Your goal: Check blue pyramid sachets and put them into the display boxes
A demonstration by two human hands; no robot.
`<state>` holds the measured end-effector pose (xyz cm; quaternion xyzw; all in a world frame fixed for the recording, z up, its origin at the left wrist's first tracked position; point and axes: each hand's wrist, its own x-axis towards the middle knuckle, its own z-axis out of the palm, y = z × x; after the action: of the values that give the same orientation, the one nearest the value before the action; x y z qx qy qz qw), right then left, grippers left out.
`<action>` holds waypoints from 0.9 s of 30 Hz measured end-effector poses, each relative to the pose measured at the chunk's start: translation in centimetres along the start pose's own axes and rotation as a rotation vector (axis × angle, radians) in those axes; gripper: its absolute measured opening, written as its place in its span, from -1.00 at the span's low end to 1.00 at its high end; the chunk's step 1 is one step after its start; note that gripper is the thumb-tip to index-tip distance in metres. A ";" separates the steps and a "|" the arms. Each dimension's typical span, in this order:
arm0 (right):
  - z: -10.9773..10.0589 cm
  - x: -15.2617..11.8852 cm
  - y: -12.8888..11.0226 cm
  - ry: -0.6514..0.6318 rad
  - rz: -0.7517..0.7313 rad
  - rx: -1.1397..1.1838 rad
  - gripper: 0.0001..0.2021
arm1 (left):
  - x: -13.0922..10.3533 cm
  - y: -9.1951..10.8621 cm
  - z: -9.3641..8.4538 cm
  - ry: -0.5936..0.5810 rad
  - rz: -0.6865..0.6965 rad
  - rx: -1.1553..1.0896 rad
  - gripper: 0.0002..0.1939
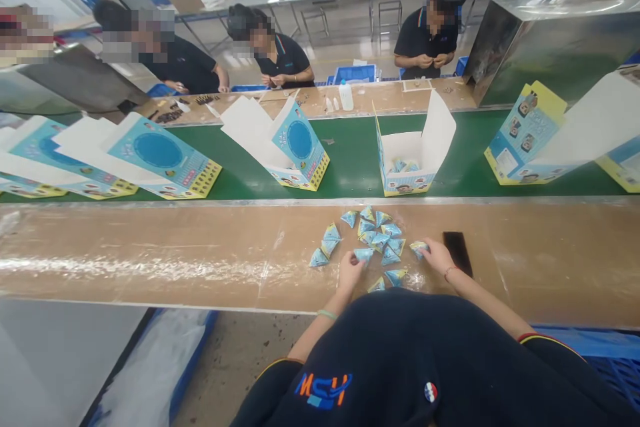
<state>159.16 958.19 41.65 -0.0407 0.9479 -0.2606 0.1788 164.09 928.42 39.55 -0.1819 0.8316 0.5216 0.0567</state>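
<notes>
My left hand (351,268) pinches a small blue and yellow triangular packet (364,255) at the near left of a loose pile. On the pile's right side, my right hand (436,256) has its fingers closed on another such packet (418,249). Between and beyond both hands lie several more packets (380,240) on the brown tabletop. Three packets (326,245) form a short row left of the pile. Two others (396,277) rest near my body. A dark flat object (457,253) lies just beyond my right wrist.
Open printed boxes stand on the green belt (350,173); one box (406,181) holds packets. More boxes (165,153) lean at the left, others (525,140) at the right. Three people work across the belt, near a white bottle (346,96). Metal housings (540,47) flank them.
</notes>
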 end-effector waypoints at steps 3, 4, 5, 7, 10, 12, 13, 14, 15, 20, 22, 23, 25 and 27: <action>-0.9 -0.3 0.2 0.064 0.025 0.175 -0.78 | 0.1 1.5 -2.3 0.009 -0.052 -0.239 -0.61; -1.4 -0.4 0.2 0.086 0.031 0.232 -0.80 | 0.0 2.2 -3.3 0.008 -0.055 -0.299 -0.58; -1.9 -0.5 0.1 0.112 0.034 0.290 -0.81 | 0.0 3.0 -4.4 0.006 -0.050 -0.347 -0.56; -3.2 -0.7 0.0 0.175 0.021 0.409 -0.79 | 0.1 5.1 -6.4 -0.002 -0.020 -0.450 -0.50; -5.9 -0.8 -0.6 0.281 -0.018 0.558 -0.80 | 0.2 9.0 -8.3 0.012 0.039 -0.551 -0.39; -8.2 -1.4 -1.2 0.324 -0.045 0.607 -0.84 | 0.0 11.7 -8.9 0.084 0.067 -0.502 -0.35; -9.6 -1.9 -1.6 0.332 -0.070 0.628 -0.84 | -0.2 12.9 -9.2 0.111 0.078 -0.469 -0.34; -10.9 -2.6 -2.1 0.332 -0.104 0.656 -0.82 | -0.6 14.0 -9.5 0.124 0.091 -0.466 -0.34; -12.4 -3.6 -2.5 0.327 -0.145 0.698 -0.78 | -1.1 14.9 -9.9 0.125 0.109 -0.500 -0.34; -18.3 -8.6 -4.3 0.221 -0.327 1.057 -0.57 | -3.2 18.0 -11.5 0.069 0.224 -0.808 -0.33; -19.5 -9.2 -4.2 0.143 -0.370 1.086 -0.59 | -3.5 18.8 -11.1 -0.002 0.229 -0.809 -0.36; -19.8 -9.1 -4.1 0.146 -0.365 1.023 -0.61 | -3.6 19.2 -10.8 -0.026 0.225 -0.750 -0.39; -19.8 -8.6 -3.7 0.260 -0.301 0.787 -0.65 | -4.1 19.8 -10.7 -0.015 0.229 -0.579 -0.46; -19.4 -8.1 -3.2 0.357 -0.254 0.582 -0.65 | -5.1 20.0 -11.6 0.086 0.283 -0.475 -0.54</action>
<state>159.65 966.13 61.32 -0.0596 0.8378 -0.5424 -0.0195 162.71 927.18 63.15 -0.0941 0.7048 0.6965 -0.0965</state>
